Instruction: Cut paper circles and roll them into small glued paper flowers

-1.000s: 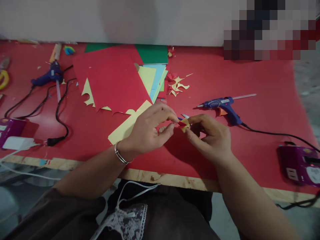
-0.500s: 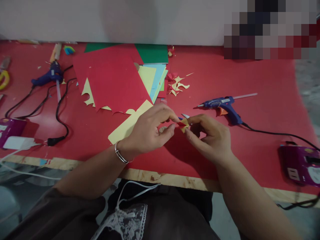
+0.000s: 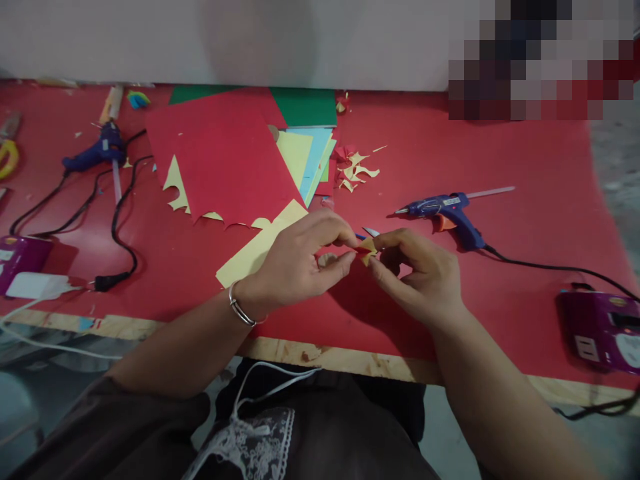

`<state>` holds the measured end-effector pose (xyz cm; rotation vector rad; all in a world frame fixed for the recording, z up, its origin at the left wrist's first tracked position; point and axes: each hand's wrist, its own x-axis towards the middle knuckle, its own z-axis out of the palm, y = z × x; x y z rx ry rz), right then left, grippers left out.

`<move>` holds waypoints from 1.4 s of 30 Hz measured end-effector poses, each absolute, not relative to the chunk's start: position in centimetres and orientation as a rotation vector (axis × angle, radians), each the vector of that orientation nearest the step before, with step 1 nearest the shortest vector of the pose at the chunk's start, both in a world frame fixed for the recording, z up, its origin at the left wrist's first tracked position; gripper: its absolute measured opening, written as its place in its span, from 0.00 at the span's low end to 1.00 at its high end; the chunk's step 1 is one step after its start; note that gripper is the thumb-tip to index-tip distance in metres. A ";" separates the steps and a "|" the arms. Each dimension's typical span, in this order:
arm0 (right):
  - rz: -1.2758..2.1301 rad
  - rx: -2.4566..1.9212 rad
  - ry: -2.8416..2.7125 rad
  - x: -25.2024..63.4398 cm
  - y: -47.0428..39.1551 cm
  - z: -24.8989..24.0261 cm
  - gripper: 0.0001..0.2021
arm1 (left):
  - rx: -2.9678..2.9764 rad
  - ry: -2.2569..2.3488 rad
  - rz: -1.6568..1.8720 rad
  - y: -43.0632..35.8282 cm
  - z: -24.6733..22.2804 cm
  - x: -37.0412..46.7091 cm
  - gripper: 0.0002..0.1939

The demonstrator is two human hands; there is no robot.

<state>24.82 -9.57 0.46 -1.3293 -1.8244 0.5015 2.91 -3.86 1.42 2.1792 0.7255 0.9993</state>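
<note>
Left hand (image 3: 310,257): thumb and forefinger pinched on the left end of a small red-and-yellow paper piece (image 3: 369,253).
Right hand (image 3: 425,277): thumb and forefinger gripping the same piece from the right.
Paper piece: held between the hands, over the red-topped bench (image 3: 520,160).
Glue gun (image 3: 451,212): blue, orange trigger, lying beyond the right hand, nozzle pointing left.
Second glue gun (image 3: 97,152): blue, well left of the left hand.
Red sheet (image 3: 220,160): scalloped near edge, overlapping coloured papers (image 3: 294,160).
Yellow strip (image 3: 255,250): partly hidden by the left hand.
Cut scraps (image 3: 357,171): yellow and red, right of the papers.
</note>
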 end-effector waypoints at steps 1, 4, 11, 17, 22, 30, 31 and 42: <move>0.496 -1.328 -1.825 24.8 -9.6 0.5 0.02 | 2.182 0.719 1.014 -3.9 1.4 2.9 0.05; 0.488 -1.316 -1.828 24.8 -9.5 0.5 0.02 | 2.187 0.715 1.030 -3.9 1.4 3.0 0.05; 0.496 -1.299 -1.828 24.8 -9.6 0.4 0.02 | 2.199 0.720 1.031 -3.9 1.5 3.0 0.07; 0.501 -1.310 -1.825 24.8 -9.6 0.3 0.02 | 2.212 0.715 1.035 -4.0 1.6 3.0 0.08; 0.491 -1.295 -1.830 24.8 -9.6 0.3 0.02 | 2.224 0.714 1.036 -3.9 1.6 3.0 0.08; 0.487 -1.291 -1.837 24.8 -9.6 0.2 0.02 | 2.222 0.720 1.013 -3.9 1.5 2.9 0.08; 0.484 -1.287 -1.839 24.8 -9.6 0.2 0.02 | 2.220 0.721 1.009 -4.0 1.5 2.9 0.08; 0.470 -1.290 -1.863 24.8 -9.6 0.1 0.02 | 2.168 0.779 0.893 -4.0 1.8 2.9 0.06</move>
